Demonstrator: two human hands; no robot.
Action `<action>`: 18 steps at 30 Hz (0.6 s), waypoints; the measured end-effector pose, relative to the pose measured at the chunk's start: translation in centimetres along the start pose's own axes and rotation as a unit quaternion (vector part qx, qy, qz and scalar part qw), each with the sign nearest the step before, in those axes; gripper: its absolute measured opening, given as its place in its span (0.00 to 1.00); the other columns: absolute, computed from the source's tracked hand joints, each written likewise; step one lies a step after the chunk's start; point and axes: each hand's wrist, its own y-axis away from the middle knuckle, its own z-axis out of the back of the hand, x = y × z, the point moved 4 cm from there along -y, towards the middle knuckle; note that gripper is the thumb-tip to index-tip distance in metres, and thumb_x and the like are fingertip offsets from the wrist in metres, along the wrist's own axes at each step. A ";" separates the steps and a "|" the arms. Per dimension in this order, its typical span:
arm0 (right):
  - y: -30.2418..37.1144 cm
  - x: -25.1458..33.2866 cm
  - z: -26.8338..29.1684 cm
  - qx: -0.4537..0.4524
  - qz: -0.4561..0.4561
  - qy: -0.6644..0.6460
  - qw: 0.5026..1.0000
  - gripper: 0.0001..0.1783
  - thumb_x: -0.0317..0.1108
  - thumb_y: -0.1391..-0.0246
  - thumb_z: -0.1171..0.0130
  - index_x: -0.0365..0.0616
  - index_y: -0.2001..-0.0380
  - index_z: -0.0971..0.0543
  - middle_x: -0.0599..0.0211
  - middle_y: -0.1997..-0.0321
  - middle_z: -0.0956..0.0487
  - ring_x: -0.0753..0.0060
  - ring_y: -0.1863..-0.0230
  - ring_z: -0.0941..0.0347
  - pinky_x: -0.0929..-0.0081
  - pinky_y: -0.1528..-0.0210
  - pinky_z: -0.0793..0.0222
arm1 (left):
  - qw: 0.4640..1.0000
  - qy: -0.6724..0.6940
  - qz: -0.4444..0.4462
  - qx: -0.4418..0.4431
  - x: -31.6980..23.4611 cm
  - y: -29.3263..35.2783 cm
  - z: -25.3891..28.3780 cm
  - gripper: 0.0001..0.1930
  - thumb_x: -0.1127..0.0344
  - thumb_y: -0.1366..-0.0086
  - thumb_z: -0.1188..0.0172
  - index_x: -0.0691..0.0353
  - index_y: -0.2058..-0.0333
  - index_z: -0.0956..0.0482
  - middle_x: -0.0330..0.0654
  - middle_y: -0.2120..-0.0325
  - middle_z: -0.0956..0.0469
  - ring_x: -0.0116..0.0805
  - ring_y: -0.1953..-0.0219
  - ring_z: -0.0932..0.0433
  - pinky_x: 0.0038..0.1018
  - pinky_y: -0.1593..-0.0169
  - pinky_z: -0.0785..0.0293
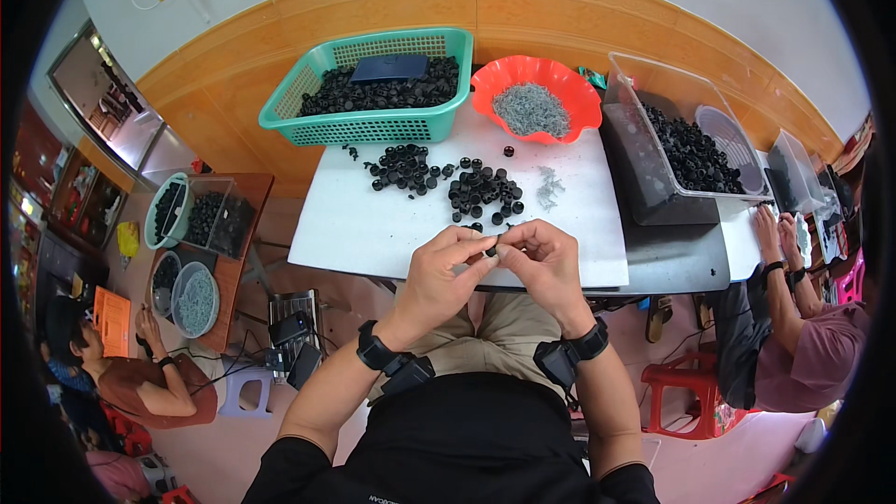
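Above the near edge of the white tabletop [373, 233], my two hands meet fingertip to fingertip. A small black plastic part [491, 250] sits pinched between them. Thumb and fingers of my left hand [443, 271] close on it from one side, and my right hand [544, 264] closes on it from the other. My fingers cover most of the part, so its full shape is hidden. Just beyond my fingertips lie a pile of round black caps [481, 191] and a second pile of smaller black pieces [403, 168]. Right of them is a little heap of thin grey pieces [550, 189].
At the back stand a green basket [373, 130] of black parts, a red scalloped bowl [591, 103] of grey pieces, and a clear bin [672, 84] of black parts. One person [149, 373] sits left at a brown table [245, 224]; another [803, 345] works at the right.
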 end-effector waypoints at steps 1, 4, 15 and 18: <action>0.2 0.0 0.0 -0.014 0.013 0.018 1.000 0.04 0.20 0.42 0.38 0.34 0.63 0.21 0.67 0.66 0.18 0.82 0.67 0.23 0.82 0.64 0.24 | 1.000 0.001 0.000 0.001 -0.2 0.1 -0.1 0.16 0.79 0.41 0.31 0.65 0.53 0.15 0.44 0.61 0.17 0.30 0.62 0.17 0.23 0.58 0.20; 0.4 0.8 -0.4 -0.027 0.058 0.078 0.995 0.04 0.20 0.42 0.38 0.35 0.63 0.20 0.68 0.67 0.18 0.83 0.68 0.23 0.83 0.66 0.25 | 0.993 -0.104 -0.055 -0.018 -0.8 0.3 -0.3 0.14 0.78 0.41 0.31 0.66 0.55 0.15 0.45 0.61 0.17 0.31 0.63 0.16 0.24 0.59 0.20; -0.5 3.4 5.6 -0.089 0.087 0.365 0.923 0.05 0.20 0.48 0.34 0.37 0.66 0.18 0.67 0.67 0.17 0.79 0.72 0.25 0.78 0.68 0.27 | 0.998 0.040 0.045 -0.003 0.0 0.4 -0.3 0.10 0.79 0.38 0.34 0.67 0.57 0.15 0.42 0.62 0.18 0.25 0.63 0.19 0.21 0.59 0.21; -1.5 3.9 6.5 -0.082 0.083 0.485 0.867 0.09 0.24 0.49 0.34 0.39 0.63 0.17 0.62 0.64 0.17 0.67 0.73 0.23 0.72 0.67 0.27 | 0.998 0.046 0.038 0.000 0.3 0.4 -0.4 0.10 0.79 0.37 0.34 0.68 0.57 0.16 0.42 0.61 0.18 0.24 0.63 0.20 0.20 0.59 0.22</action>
